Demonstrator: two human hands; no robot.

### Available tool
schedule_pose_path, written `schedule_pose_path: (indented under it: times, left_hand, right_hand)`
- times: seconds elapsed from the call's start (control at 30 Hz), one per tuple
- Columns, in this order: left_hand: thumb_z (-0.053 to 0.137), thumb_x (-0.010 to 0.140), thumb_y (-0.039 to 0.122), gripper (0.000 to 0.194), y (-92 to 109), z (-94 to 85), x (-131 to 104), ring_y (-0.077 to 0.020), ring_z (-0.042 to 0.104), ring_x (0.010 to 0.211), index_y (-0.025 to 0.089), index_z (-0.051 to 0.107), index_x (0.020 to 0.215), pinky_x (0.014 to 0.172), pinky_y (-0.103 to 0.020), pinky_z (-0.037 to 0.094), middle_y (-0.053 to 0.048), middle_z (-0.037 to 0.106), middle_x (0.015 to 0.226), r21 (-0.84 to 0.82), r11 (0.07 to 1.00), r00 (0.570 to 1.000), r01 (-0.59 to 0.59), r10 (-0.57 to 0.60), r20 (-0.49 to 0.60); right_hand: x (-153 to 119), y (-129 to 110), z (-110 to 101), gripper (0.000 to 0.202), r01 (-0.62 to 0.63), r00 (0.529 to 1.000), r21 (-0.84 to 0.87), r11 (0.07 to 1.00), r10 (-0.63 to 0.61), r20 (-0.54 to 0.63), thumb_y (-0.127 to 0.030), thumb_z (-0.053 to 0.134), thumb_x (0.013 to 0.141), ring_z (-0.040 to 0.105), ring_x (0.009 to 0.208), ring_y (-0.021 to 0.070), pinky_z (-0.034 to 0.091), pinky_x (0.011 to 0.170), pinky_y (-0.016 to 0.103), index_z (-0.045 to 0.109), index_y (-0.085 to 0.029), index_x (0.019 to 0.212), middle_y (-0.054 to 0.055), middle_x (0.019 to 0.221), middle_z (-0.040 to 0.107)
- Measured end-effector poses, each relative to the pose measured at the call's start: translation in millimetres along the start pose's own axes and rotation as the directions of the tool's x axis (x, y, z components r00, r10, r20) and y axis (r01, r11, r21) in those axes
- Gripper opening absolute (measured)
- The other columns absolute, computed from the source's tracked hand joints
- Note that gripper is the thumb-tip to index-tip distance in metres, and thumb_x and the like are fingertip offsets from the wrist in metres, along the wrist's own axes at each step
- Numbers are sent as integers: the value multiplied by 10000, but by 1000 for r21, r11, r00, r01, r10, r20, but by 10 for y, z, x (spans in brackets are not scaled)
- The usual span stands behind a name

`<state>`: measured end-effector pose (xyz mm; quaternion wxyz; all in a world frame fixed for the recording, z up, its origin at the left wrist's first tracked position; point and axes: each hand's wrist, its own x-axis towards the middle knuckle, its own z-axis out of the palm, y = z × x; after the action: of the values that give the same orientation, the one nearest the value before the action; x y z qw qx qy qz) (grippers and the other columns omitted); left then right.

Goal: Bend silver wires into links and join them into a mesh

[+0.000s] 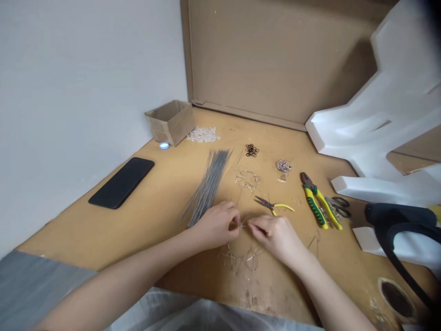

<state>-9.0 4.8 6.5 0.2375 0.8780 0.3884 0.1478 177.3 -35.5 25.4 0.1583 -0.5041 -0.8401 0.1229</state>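
Note:
My left hand (220, 224) is closed, thumb and fingertips pinched on a thin wire (242, 224) at the middle of the table. Facing it from the right, my right hand (275, 233) is also closed, its fingertips at the wire's other side. A bundle of straight grey wires (212, 184) lies just beyond my left hand. Small pliers with yellow handles (283, 207) rest open behind my right hand. Bent wire pieces (248, 180) form a loose pile beyond the hands, and more bent wires (237, 262) lie nearer the front edge.
A cardboard box (172, 124) stands at the back left beside clear beads (204, 134). A black phone (121, 183) lies left. Black rings (251, 150), a silver coil pile (284, 166), large pliers (315, 202), black scissors (339, 206) and white foam (389, 110) occupy the back and right.

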Motion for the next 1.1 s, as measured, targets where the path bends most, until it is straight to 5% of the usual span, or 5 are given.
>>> schedule_pose_path:
  times: [0.27,0.6,0.77,1.1]
  left_hand:
    - [513,730,183,64,18,6,8,-159,508,834,174,559,773,739,-256,405,-28,540,845,-18,1000,1000,-3,3,-8]
    - [483,726,133,195,22,2,9,-105,505,681,189,543,903,597,-204,384,2,549,893,-211,977,999,-9,19,46]
    - [475,749,139,148,24,0,16,-99,496,635,188,579,841,563,-187,363,21,565,748,-274,962,997,0,22,80]
    - [527,763,209,92,13,18,38,-92,502,651,160,595,798,586,-191,381,-10,576,814,-404,915,997,22,11,79]
  right_hand:
    - [38,-24,1,214,-2,993,-87,996,12,114,-198,450,858,581,614,119,311,549,212,643,-201,763,11,670,648]
    - [22,25,-29,262,5,996,59,998,-10,92,-213,446,852,507,532,103,298,529,214,627,-184,664,10,589,590]
    - [25,0,-58,248,-39,997,135,990,30,72,-222,456,838,467,497,92,299,514,210,630,-183,666,-2,569,571]
    - [35,12,-67,202,-146,986,249,957,122,112,-220,465,813,370,464,75,278,460,182,620,-176,692,-46,517,462]
